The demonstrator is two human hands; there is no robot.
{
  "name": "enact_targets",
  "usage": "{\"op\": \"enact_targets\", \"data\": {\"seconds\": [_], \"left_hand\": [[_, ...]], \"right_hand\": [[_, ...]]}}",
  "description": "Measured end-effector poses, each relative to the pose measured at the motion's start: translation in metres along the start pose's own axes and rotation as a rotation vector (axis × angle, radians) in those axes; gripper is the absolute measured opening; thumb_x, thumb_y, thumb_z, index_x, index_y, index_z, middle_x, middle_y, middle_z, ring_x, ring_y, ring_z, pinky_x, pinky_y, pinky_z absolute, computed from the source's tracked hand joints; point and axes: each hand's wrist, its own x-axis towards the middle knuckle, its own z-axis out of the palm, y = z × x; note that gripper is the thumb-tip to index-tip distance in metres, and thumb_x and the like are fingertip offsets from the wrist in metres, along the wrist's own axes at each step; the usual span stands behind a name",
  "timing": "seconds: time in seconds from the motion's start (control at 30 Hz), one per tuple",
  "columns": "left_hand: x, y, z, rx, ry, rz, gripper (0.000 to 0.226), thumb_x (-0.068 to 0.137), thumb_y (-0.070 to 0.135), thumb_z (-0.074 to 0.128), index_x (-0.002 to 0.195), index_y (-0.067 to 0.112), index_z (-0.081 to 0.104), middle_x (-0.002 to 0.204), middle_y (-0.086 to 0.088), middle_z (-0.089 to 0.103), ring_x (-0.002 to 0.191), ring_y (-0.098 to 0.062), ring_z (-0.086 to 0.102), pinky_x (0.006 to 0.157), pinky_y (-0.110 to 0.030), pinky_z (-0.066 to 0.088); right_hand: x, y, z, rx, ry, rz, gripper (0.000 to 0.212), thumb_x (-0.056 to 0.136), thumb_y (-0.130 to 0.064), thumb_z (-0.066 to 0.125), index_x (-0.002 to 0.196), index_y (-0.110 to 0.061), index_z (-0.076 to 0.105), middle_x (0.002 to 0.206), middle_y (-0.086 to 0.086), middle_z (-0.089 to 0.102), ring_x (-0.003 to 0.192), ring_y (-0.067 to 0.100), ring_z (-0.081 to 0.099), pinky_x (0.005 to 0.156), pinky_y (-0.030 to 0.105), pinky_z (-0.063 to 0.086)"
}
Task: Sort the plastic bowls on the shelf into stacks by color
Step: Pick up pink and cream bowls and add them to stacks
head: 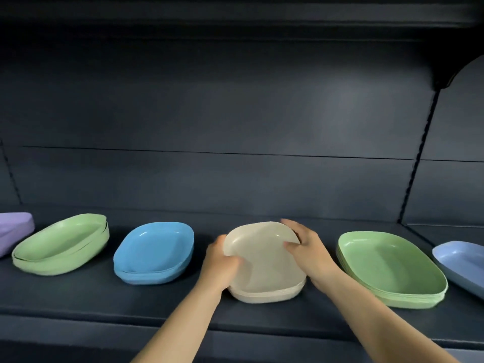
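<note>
Beige stack [264, 260] mid-shelf [78, 294], near front edge; left hand [221, 263] and right hand [306, 247] gripping top bowl's rim, fingers curled round it. Blue stack [154, 252] just left. Green stack [61, 244] toward left end, second green stack [390, 268] right: merging apparently left. Purple bowl [14, 229], periwinkle bowl [461, 263] at ends.

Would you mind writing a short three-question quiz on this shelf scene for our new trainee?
1. True or false: both hands are on the beige bowl stack.
2. Which colour appears in two separate stacks? A) blue B) green C) beige
3. Fill in: the stack directly left of the beige one is ____.

Key:
1. True: the left hand and the right hand hold its rim.
2. B: the left green stack and the right green stack.
3. Blue: the blue bowl stack.
</note>
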Motion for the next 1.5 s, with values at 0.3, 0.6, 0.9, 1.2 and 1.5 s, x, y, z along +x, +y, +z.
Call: {"op": "enact_targets", "data": {"seconds": [0.3, 0.6, 0.9, 1.2, 1.5], "left_hand": [[0.0, -0.001, 0.001, -0.12, -0.075, 0.03, 0.052, 0.082, -0.005, 0.053, 0.115, 0.035, 0.052, 0.104, 0.015, 0.055, 0.093, -0.007, 0.053, 0.074, -0.023, 0.04], [0.006, -0.006, 0.001, -0.129, -0.122, 0.033, 0.07, 0.083, -0.006, 0.052, 0.14, 0.032, 0.036, 0.12, 0.012, 0.046, 0.107, -0.011, 0.045, 0.085, -0.024, 0.035], [0.012, -0.009, 0.002, -0.121, -0.159, 0.089, 0.073, 0.084, -0.008, 0.046, 0.142, 0.034, 0.034, 0.127, 0.01, 0.044, 0.11, -0.011, 0.043, 0.086, -0.023, 0.035], [0.014, 0.016, 0.003, 0.346, 0.0, 0.408, 0.056, 0.088, 0.02, 0.059, 0.141, 0.023, 0.041, 0.145, 0.004, 0.039, 0.136, -0.014, 0.03, 0.11, -0.028, 0.026], [-0.046, 0.126, 0.086, 0.94, -0.226, 0.705, 0.064, 0.088, 0.047, 0.054, 0.144, 0.026, 0.031, 0.147, 0.005, 0.034, 0.138, -0.017, 0.025, 0.11, -0.034, 0.029]], "right_hand": [[0.0, 0.015, -0.001, 0.04, -0.071, -0.014, 0.06, 0.089, 0.007, 0.046, 0.133, -0.034, 0.047, 0.12, -0.022, 0.049, 0.108, -0.003, 0.046, 0.071, -0.001, 0.038], [0.0, 0.017, -0.003, 0.061, -0.084, 0.012, 0.057, 0.09, 0.004, 0.049, 0.138, -0.026, 0.045, 0.115, -0.019, 0.052, 0.11, 0.005, 0.048, 0.081, 0.011, 0.038], [0.0, 0.018, -0.002, 0.094, -0.014, 0.012, 0.048, 0.086, 0.004, 0.056, 0.119, -0.031, 0.055, 0.106, -0.021, 0.059, 0.103, 0.006, 0.057, 0.081, 0.015, 0.044], [-0.03, -0.027, -0.048, -0.404, 0.051, -0.173, 0.046, 0.089, -0.028, 0.062, 0.132, -0.022, 0.049, 0.127, -0.005, 0.052, 0.118, 0.011, 0.051, 0.1, 0.025, 0.041], [-0.1, -0.032, -0.209, -1.02, 0.062, -0.236, 0.057, 0.091, -0.04, 0.055, 0.142, -0.023, 0.036, 0.139, -0.002, 0.04, 0.13, 0.02, 0.034, 0.105, 0.033, 0.034]]}}
